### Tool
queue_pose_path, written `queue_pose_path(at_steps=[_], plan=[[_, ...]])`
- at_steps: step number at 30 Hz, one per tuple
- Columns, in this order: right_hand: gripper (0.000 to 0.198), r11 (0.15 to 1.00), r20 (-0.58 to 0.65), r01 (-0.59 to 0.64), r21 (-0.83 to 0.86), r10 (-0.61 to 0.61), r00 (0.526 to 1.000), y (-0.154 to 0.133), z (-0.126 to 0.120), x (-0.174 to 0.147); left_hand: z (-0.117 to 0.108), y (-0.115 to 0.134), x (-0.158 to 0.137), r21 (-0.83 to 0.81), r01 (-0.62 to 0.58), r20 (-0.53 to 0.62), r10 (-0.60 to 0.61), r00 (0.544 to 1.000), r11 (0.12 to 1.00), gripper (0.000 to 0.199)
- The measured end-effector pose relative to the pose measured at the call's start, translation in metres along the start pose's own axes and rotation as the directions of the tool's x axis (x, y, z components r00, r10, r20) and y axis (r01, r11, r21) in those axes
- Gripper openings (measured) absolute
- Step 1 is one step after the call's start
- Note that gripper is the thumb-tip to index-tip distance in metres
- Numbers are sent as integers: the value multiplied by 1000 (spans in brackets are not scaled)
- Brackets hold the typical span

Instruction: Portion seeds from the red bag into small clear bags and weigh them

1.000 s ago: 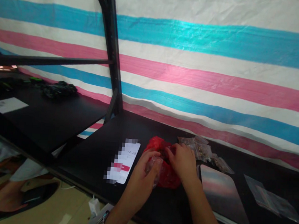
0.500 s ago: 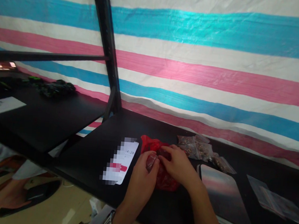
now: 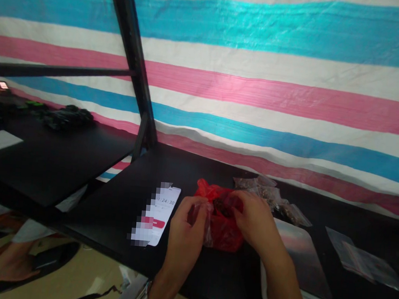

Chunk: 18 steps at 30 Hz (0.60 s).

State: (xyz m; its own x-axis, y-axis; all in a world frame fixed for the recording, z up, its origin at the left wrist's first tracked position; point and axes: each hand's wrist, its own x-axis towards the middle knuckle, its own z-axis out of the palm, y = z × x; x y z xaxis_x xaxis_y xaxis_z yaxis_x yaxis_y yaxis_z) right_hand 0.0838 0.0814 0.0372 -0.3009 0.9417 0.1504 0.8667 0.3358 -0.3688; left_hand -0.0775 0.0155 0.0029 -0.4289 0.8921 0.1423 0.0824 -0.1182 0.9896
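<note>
A red plastic bag [image 3: 225,237] lies on the black table, its mouth spread and dark brown pieces [image 3: 221,207] showing inside. At its left side, my left hand [image 3: 186,229] is closed around a small clear plastic bag [image 3: 209,221], which hangs against the red one. My right hand [image 3: 258,218] is at the right side of the opening, thumb and fingers closed on the red plastic. The fingertips are partly hidden in its folds.
Several filled zip bags [image 3: 268,194] lie behind my right hand. A flat metal-topped scale [image 3: 307,254] and flat clear zip bags [image 3: 360,256] are to the right. A phone [image 3: 161,215] lies left. A black post [image 3: 136,71] rises behind; another person's hand [image 3: 14,264] is at lower left.
My right hand has moved right, away from my left hand, and the red bag's mouth is wider, exposing the brown pieces. More of the clear bag shows. The view has shifted slightly.
</note>
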Motion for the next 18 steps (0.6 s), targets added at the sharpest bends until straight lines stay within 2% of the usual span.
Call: queue_pose_path(at_steps=[3,5,9,11,14,18], plan=[[29,994,33,-48,-100,51,998,-9,-5,-6,0,5,-2,59,-146,-33,148,988,988,12],[29,984,24,-114,-134,118,993,-16,-5,-7,-1,6,-4,119,-274,-45,281,959,954,12],[36,977,12,-165,-132,168,986,-21,-7,-10,-5,4,-5,234,-543,-3,559,829,806,15],[39,987,36,-129,-97,133,991,-20,-9,-13,-8,1,-5,273,-623,24,642,766,733,20],[37,999,75,-9,38,6,997,-20,-8,-14,-11,-3,-3,310,-698,72,716,695,646,26],[29,983,-63,82,166,-73,995,-25,5,-6,-13,-5,-1,339,-737,90,759,645,585,26]])
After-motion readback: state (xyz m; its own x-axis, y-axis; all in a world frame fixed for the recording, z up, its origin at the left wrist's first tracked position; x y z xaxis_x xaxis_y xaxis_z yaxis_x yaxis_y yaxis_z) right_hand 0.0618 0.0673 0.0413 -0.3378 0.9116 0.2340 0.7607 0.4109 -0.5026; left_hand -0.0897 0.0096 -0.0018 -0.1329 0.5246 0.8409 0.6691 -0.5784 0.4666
